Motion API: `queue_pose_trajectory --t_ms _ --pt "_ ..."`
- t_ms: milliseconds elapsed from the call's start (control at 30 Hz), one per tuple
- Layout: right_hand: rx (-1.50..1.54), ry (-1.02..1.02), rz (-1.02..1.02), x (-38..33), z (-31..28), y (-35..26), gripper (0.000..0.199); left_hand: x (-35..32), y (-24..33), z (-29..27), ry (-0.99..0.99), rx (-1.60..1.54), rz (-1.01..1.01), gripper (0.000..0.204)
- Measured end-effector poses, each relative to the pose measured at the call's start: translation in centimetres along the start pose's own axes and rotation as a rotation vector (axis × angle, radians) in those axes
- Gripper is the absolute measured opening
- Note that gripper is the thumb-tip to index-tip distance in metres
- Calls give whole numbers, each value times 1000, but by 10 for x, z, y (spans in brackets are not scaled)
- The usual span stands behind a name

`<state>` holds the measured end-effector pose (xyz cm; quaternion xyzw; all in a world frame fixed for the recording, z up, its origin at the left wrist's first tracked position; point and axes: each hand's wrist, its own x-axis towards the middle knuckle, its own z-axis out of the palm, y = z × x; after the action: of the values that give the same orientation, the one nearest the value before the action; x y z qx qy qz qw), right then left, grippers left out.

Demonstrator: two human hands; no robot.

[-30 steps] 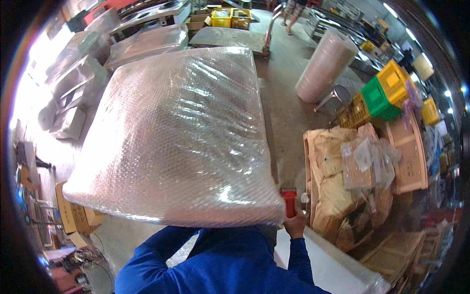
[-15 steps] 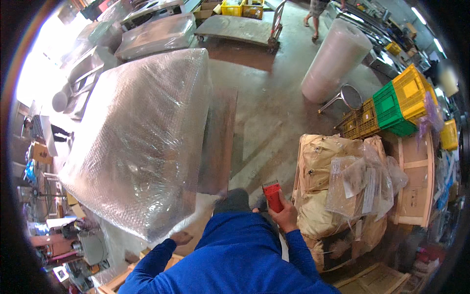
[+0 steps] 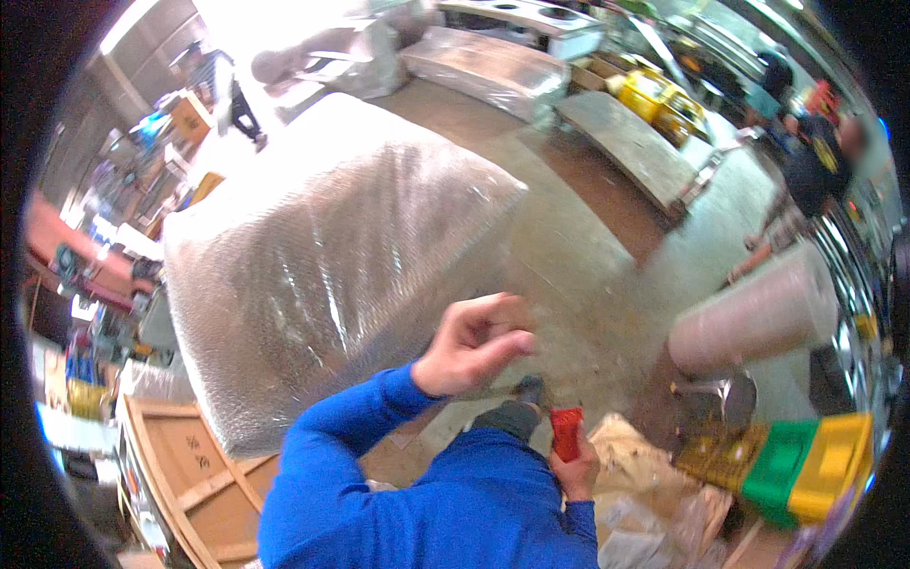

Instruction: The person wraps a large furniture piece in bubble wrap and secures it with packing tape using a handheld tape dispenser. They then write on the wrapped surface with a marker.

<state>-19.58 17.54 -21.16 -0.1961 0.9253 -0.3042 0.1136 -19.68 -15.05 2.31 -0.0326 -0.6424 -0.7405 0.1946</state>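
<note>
A big block wrapped in bubble wrap (image 3: 332, 256) stands on the concrete floor to my left. My left hand (image 3: 474, 346) is raised in front of its right side, clear of the wrap, fingers curled against the thumb with nothing visible in them. My right hand (image 3: 575, 471) is low by my chest and grips a small red tool (image 3: 566, 431), likely a tape dispenser, which sticks up from the fist. Both sleeves are blue.
A thick roll of bubble wrap (image 3: 758, 313) stands at right, with green and yellow crates (image 3: 806, 465) below it. A wooden frame (image 3: 180, 484) lies at lower left. Farther off are a flat cart (image 3: 635, 142), other wrapped items (image 3: 493, 66) and people (image 3: 806, 161).
My left hand has come off the lower edge of the wrapped block and risen in front of me. The view has swung left. My right hand keeps hold of the red tool.
</note>
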Motion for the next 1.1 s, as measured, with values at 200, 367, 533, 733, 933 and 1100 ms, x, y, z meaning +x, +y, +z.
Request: queue_pose_trajectory --t_ms 200,367,533,733,933,1100 --pt "-77 -73 -126 142 -64 32 85 160 72 105 -427 -766 717 15" --pt "-125 -130 -214 265 -106 33 87 222 51 176 39 -838 706 9" --pt "-54 -216 -338 373 -96 65 88 281 12 203 221 -829 584 7" --pt "-79 -505 -537 490 -121 64 88 389 -26 219 245 -751 558 7" --pt "-87 -613 -672 573 -122 85 87 436 -57 196 166 -584 496 13" --pt "-60 -663 -820 589 -113 78 88 374 -85 164 596 -477 146 39"
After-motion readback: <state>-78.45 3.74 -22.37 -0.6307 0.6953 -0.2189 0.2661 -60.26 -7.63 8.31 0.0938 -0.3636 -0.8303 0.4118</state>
